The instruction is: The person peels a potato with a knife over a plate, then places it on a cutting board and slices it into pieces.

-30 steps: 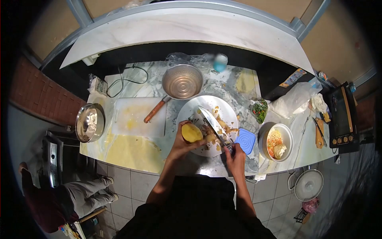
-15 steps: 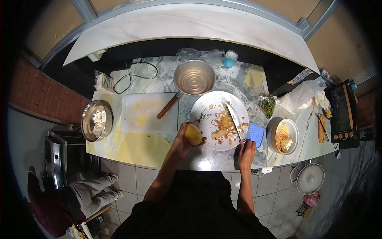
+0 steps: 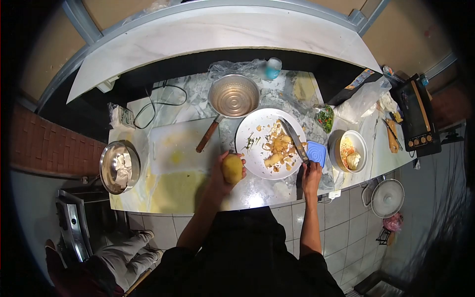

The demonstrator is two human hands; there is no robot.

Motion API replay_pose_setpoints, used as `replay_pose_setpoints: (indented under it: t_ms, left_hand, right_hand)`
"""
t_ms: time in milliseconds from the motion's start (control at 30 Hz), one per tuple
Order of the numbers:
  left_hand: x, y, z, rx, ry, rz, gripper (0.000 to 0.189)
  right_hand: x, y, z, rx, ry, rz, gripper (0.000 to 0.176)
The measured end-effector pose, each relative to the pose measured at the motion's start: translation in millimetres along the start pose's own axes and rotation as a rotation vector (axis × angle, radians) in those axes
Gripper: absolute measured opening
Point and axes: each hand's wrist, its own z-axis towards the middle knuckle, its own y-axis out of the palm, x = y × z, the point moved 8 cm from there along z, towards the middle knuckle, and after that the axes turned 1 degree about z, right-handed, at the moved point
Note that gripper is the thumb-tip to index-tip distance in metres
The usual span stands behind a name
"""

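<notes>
A yellow potato [image 3: 232,169] sits in my left hand [image 3: 218,180], fingers wrapped round it, just left of the white plate [image 3: 252,161]. Brown peelings [image 3: 281,146] and bits of green lie on that plate. My right hand [image 3: 311,174] is closed on the handle of a knife [image 3: 295,139], whose blade slants up and left over the plate's right part. Beside this hand lies a blue square lid [image 3: 316,152].
A metal pan [image 3: 233,95] stands behind the plate, near a white cutting board [image 3: 166,143]. Metal bowl [image 3: 119,168] at left; white bowl [image 3: 363,153] with food at right. Bag of greens [image 3: 324,119], black oven [image 3: 418,119]. Another person's legs [image 3: 128,257] show lower left.
The view has shifted and turned slightly. My left hand has turned the potato more upright. The knife now shows its blade darker, still over the plate.
</notes>
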Motion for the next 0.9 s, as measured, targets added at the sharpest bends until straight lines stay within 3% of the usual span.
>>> replay_pose_setpoints:
  t_ms: [267,433,700,867,900]
  left_hand:
    - [-0.7,24.1,9.9,-0.110,-0.095,-0.012,0.043]
    - [-2.8,39.9,13.5,-0.236,-0.165,-0.067,0.043]
    - [-14.8,53.8,25.0,-0.229,-0.218,0.021,0.044]
    - [-32.4,49.9,28.1,-0.160,-0.308,0.071,0.043]
    - [-34.5,48.4,29.0,-0.154,-0.295,0.069,0.043]
  right_hand:
    - [-7.3,-21.7,2.0,0.114,0.043,0.055,0.028]
    - [-4.8,-33.2,-10.1,0.151,0.191,0.168,0.033]
    - [-14.6,-42.1,-24.1,0.056,0.390,0.369,0.015]
    - [-13.9,-61.9,-17.3,0.167,0.322,0.444,0.006]
    - [-21.7,-70.2,-12.3,0.217,0.352,0.593,0.005]
